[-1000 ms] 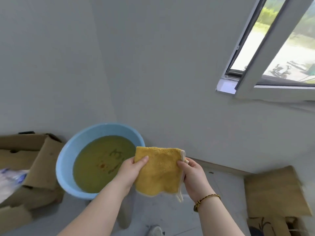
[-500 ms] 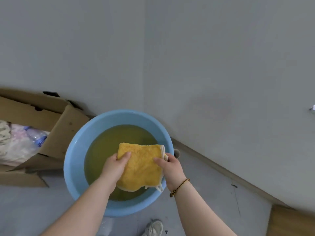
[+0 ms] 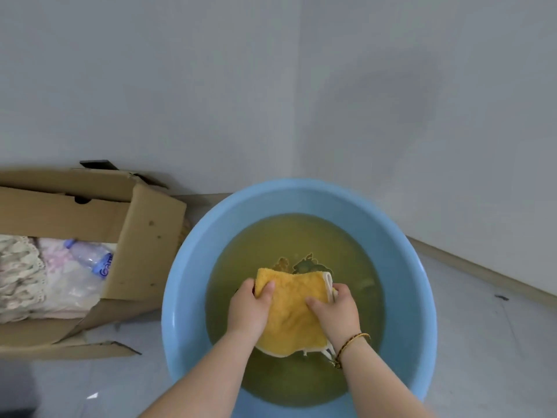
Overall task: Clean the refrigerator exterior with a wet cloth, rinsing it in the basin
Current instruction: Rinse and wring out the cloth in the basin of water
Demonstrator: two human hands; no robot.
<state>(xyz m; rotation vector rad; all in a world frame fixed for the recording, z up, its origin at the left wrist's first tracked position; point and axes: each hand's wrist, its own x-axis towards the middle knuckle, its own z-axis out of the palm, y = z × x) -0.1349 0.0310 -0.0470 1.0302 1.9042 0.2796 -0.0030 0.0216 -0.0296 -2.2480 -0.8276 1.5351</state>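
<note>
Both hands clamp the yellow terry cloth (image 3: 294,312): left hand (image 3: 247,309) pinches its left edge, right hand (image 3: 336,312) its right edge, thumbs on top. Cloth hangs over the murky yellowish water (image 3: 301,236) in the round light-blue plastic basin (image 3: 187,282); whether its lower hem touches the water is unclear. Open brown cardboard box (image 3: 144,236) sits just left of the basin, clear plastic bottle (image 3: 90,259) inside.

cloth (image 3: 294,312): yellow terry, rough nap, pale hem
basin (image 3: 193,297): smooth light-blue plastic, slight sheen
box (image 3: 144,236), left of frame: matt brown cardboard
bottle (image 3: 90,257): clear plastic
wall (image 3: 211,86): matt grey
</note>
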